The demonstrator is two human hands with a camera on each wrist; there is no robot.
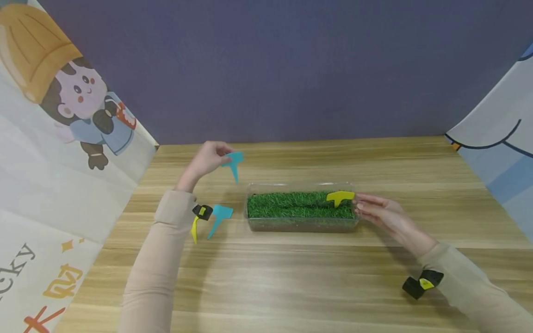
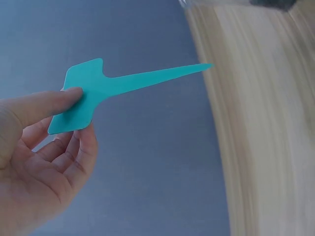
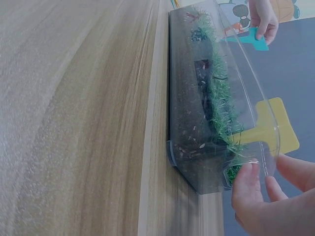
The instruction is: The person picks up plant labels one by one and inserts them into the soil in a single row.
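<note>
My left hand [image 1: 210,159] pinches the head of a blue T-shaped plant label [image 2: 83,96] between thumb and fingers. Its pointed stem hangs down behind and left of a clear plastic planter box [image 1: 304,226]. Artificial-looking green grass [image 1: 287,206] tops dark soil in the box. A yellow plant label [image 1: 340,197] stands upright in the grass at the right end. At that end wall, my right hand [image 1: 389,219] touches the box with extended fingertips, close beside the yellow label. A second blue label [image 1: 220,215] lies on the table near my left wrist.
Another yellow label [image 1: 194,230] lies partly hidden by the left wrist camera [image 1: 202,212]. The wooden table [image 1: 291,282] meets a dark blue wall panel [image 1: 283,69] at the back. Printed cloths hang at left and right.
</note>
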